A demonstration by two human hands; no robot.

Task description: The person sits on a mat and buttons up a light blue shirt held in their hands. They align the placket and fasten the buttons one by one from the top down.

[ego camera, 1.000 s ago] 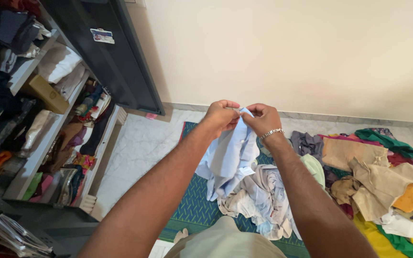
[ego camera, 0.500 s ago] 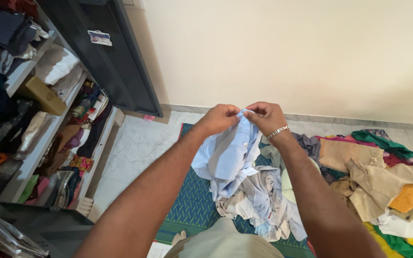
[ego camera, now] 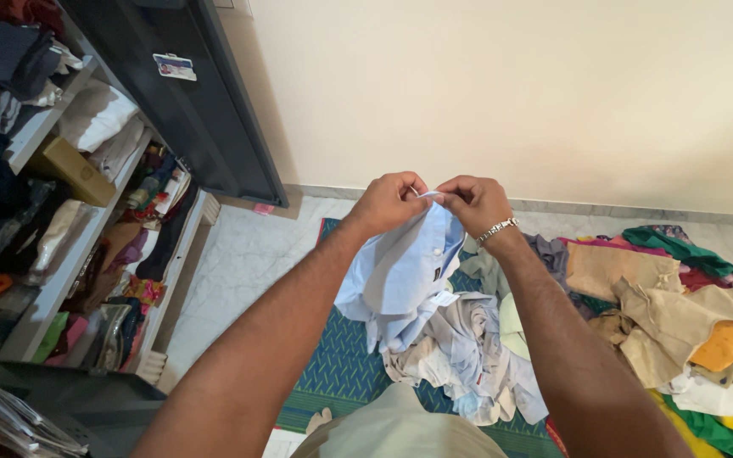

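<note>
A light blue shirt [ego camera: 400, 271] is held up at its top edge by the left hand [ego camera: 390, 202] and the right hand [ego camera: 477, 203], both pinched closed on the fabric close together, with a metal bracelet [ego camera: 499, 229] seen on the right wrist. The shirt hangs down over a green patterned mat [ego camera: 341, 365] on the white marble floor [ego camera: 248, 254], where a crumpled pale garment [ego camera: 468, 356] lies just below it and a pile of mixed coloured clothes [ego camera: 680, 305] is spread to the right. An open dark wardrobe [ego camera: 205, 102] with shelves packed with folded clothing [ego camera: 95, 127] is seen on the left, against a cream wall [ego camera: 511, 85].
</note>
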